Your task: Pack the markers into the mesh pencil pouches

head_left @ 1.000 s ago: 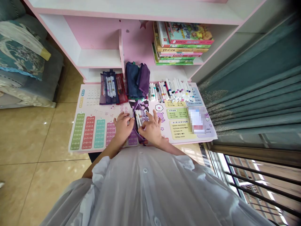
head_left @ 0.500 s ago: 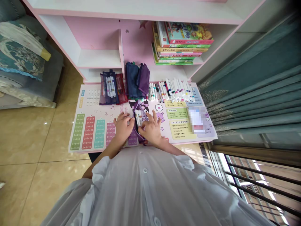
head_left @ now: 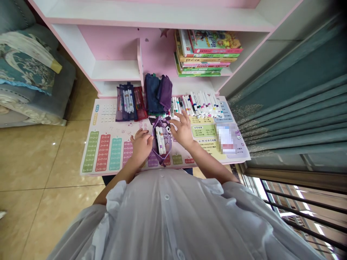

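A purple mesh zip pouch (head_left: 162,157) lies open on the desk before me, with several white markers (head_left: 160,140) inside. At its left rim is my left hand (head_left: 142,143), fingers curled and closed on the edge; the exact grip is partly hidden. My right hand (head_left: 183,130) hovers just right of the pouch, holding nothing, its fingers apart and pointing toward the back of the desk. Beyond it, a row of loose white markers (head_left: 204,104) with coloured bands lies along the back of the desk.
Blue and purple empty-looking mesh pouches (head_left: 154,92) are stacked at the back. Left of them lie filled pouches, one navy (head_left: 127,102) and one red (head_left: 139,106). Books (head_left: 208,59) fill the shelf above. A blurred phone-like rectangle (head_left: 227,139) rests on the printed desk mat (head_left: 89,164).
My right hand has come out of the pouch and moved right and away from me, uncovering the markers inside. My left hand stays at the pouch's left rim.
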A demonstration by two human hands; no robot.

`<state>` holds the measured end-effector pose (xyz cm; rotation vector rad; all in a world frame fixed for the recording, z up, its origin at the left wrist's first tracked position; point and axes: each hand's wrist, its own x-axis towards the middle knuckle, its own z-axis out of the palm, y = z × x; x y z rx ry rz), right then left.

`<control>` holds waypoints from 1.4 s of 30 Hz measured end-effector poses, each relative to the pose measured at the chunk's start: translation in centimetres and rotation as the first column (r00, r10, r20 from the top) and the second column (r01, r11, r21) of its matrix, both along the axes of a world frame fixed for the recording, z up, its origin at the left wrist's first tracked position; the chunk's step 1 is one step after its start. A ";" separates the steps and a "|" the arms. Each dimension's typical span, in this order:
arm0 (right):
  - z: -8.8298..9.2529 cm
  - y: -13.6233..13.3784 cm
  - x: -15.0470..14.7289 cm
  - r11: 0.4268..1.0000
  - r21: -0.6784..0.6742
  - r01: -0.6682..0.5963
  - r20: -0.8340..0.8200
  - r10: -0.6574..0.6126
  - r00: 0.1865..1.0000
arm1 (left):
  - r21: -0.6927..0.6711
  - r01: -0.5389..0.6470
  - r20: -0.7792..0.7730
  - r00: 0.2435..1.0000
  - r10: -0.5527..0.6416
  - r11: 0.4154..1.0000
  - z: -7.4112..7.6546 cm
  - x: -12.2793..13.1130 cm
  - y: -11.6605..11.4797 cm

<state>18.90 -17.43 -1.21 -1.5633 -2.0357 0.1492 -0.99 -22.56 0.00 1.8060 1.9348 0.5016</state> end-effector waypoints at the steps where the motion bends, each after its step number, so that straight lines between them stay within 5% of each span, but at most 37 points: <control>1: -0.1 1.3 0.3 0.999 0.024 -0.035 0.004 0.035 0.999 | -0.009 0.013 -0.024 1.000 -0.013 1.000 0.1 -0.1 0.1; 8: 0.4 7.8 0.9 0.936 -0.014 -0.352 0.165 0.350 0.922 | -0.006 0.098 -0.127 0.987 -0.098 0.995 0.1 -1.1 0.5; 17: 0.4 7.8 2.2 0.842 -0.043 -0.537 0.140 0.537 0.832 | 0.005 0.147 -0.177 0.974 -0.144 0.989 0.3 -2.2 1.2; 24: -1.2 4.9 4.6 0.867 -0.035 -0.497 -0.080 0.494 0.866 | 0.013 0.189 -0.248 0.952 -0.180 0.982 1.3 -2.5 2.6; 32: -2.9 -0.3 4.6 0.960 0.011 -0.281 -0.242 0.275 0.931 | 0.076 0.150 -0.222 0.966 -0.130 0.986 1.8 -1.1 3.9; 38: -3.3 -2.6 3.5 0.985 0.062 -0.163 -0.323 0.174 0.930 | 0.286 0.075 -0.120 0.992 -0.042 0.955 1.7 0.8 2.4; 42: -3.8 -4.0 2.6 0.994 0.072 -0.082 -0.351 0.102 0.931 | 0.319 0.139 -0.093 0.989 -0.115 0.937 1.1 2.2 0.8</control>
